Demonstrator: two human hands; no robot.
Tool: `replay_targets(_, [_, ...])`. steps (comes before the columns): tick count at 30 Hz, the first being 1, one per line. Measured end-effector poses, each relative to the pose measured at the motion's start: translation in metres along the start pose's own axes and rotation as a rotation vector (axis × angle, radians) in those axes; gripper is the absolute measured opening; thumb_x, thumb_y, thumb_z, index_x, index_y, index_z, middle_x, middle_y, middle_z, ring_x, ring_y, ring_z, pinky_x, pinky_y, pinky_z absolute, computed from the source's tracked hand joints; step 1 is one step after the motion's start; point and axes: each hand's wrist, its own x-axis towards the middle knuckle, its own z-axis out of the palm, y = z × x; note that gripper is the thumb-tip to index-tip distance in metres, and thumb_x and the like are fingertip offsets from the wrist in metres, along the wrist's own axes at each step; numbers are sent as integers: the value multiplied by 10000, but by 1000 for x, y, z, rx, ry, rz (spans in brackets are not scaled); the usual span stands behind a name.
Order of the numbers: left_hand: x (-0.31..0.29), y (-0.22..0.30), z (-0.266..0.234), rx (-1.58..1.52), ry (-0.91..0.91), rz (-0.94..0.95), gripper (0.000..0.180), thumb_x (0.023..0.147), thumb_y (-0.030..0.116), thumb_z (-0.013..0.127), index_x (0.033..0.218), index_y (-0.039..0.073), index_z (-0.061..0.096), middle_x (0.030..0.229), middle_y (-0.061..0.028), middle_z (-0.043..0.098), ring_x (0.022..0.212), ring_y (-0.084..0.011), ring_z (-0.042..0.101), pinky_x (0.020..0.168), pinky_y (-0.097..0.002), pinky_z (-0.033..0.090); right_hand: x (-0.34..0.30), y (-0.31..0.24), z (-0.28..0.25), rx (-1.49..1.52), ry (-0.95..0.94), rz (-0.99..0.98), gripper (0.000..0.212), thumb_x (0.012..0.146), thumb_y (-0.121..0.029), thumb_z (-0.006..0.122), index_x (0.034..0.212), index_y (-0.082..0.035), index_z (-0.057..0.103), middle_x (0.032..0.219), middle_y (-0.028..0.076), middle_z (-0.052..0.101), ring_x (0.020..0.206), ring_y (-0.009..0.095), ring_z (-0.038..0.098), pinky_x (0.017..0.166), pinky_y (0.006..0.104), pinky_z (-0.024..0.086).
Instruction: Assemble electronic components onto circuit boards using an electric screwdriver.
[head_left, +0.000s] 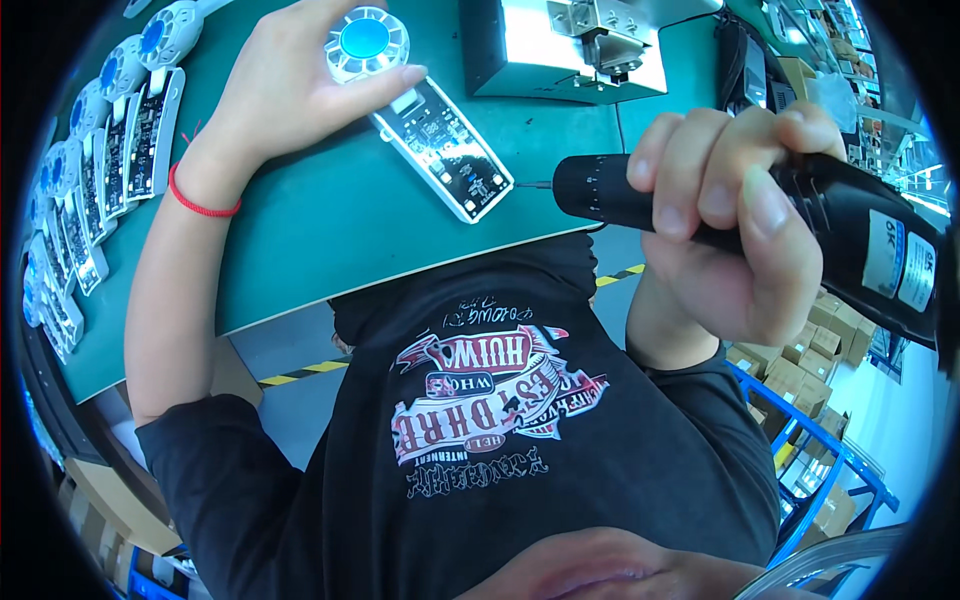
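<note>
My left hand [295, 85] grips a white handheld device by its round end, thumb across the neck. That end has a ring of slots around a blue disc [366, 38]. The device's long white housing lies open, with a black circuit board [445, 140] inside. In my right hand [735, 205], fingers wrapped around it, is a black electric screwdriver [600, 188], held almost level. Its thin metal bit points left at the corner of the housing farthest from the round end. Whether the bit touches a screw there is too small to tell.
Several similar white devices [155, 130] with bare boards line the left side of the green tabletop [300, 230]. A metal box-shaped machine [570, 50] stands at the back. The table's front edge runs close to my body. Cardboard boxes [825, 335] and a blue rack [820, 450] are at right.
</note>
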Motion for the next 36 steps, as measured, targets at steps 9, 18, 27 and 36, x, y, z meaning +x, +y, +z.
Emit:
replay_targets(9, [-4, -8, 3, 9, -33, -45, 534, 769, 359, 810, 1163, 47, 627, 971, -145, 715, 759, -246, 708, 640, -291, 583, -4, 11, 0, -16, -4, 40, 456, 871, -96, 441, 1319, -33, 497, 786, 63, 535, 589, 160, 516, 677, 360, 477])
replay_targets(18, [0, -2, -7, 88, -51, 38, 521, 750, 300, 813, 1154, 27, 628, 967, -151, 708, 751, -249, 700, 650, -296, 575, -7, 14, 2, -71, -46, 73, 332, 868, -77, 445, 1187, -45, 532, 750, 67, 539, 581, 172, 525, 668, 350, 483])
replay_targets(27, [-1, 6, -5, 30, 6, -63, 501, 737, 368, 809, 1060, 17, 656, 908, -120, 707, 676, -216, 664, 612, -281, 531, 34, 18, -24, -424, 142, -479, 267, 871, -53, 442, 1114, -22, 550, 735, 79, 547, 553, 181, 521, 648, 345, 494])
replay_targets(36, [0, -2, -5, 89, 33, -14, 543, 733, 395, 820, 1071, 4, 655, 909, -139, 706, 672, -226, 667, 614, -281, 538, 17, -4, 6, -182, 76, -199, 371, 878, -55, 443, 1239, -10, 515, 763, 61, 531, 576, 171, 524, 666, 343, 490])
